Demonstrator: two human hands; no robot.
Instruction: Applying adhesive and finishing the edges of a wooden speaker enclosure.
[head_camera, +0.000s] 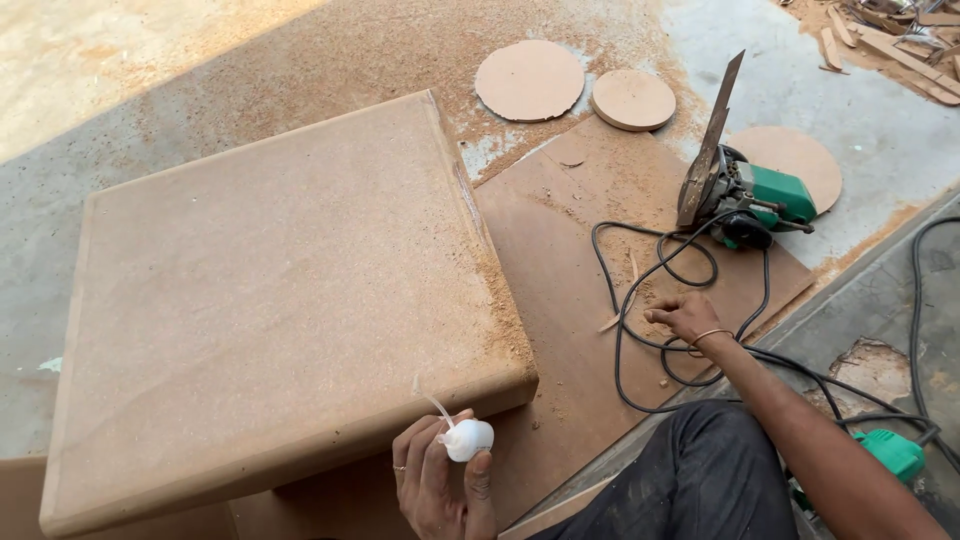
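Left hand (440, 485) gripping white bottle (466, 439), probably glue

The slab (270, 290) sits left, the board (560, 260) right of it on the floor (880, 130). On the board lie the saw (745, 195) and cord (650, 300); discs (530, 80) lie behind.

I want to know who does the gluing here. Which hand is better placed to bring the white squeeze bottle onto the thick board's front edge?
Left, probably. The left hand already holds the white squeeze bottle, nozzle up, beside the thick board. The right hand rests on the flat sheet among the black cable.
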